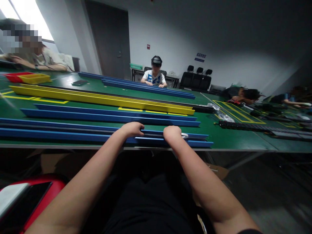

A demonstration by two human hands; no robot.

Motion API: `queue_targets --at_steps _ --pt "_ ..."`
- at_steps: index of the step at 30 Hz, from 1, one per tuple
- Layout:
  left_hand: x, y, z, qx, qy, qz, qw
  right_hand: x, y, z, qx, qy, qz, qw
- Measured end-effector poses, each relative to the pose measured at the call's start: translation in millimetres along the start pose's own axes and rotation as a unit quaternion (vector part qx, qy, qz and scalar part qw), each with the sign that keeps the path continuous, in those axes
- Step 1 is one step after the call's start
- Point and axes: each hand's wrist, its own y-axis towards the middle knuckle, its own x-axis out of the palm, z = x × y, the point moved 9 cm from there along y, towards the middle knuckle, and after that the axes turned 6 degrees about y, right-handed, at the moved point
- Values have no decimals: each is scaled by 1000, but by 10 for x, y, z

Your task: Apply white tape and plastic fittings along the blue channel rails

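Observation:
A long blue channel lies along the near edge of the green table, and both of my hands are over it. My left hand is curled down at the channel, thumb to the right; its fingertips are mostly hidden. To its right, my right hand is closed in a fist, knuckles up. A white ring-shaped roll, perhaps tape, sticks out from the right side of that fist. What lies under the fingers is hidden.
More blue channels and yellow channels lie lengthwise beyond. Red and yellow trays stand at far left. A person sits opposite; others sit at both sides. A red stool holding a phone is at lower left.

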Motion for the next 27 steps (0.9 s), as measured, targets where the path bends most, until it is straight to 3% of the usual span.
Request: queue_targets --at_steps 6,16,27 --pt "27 92 155 -12 34 -18 999 0 -28 1 9 17 -3 1000" --pt "54 376 865 46 47 -2 998 -36 -78 22 11 26 9 1000" --pt "43 327 882 65 44 22 997 -4 -86 62 9 33 20 999"
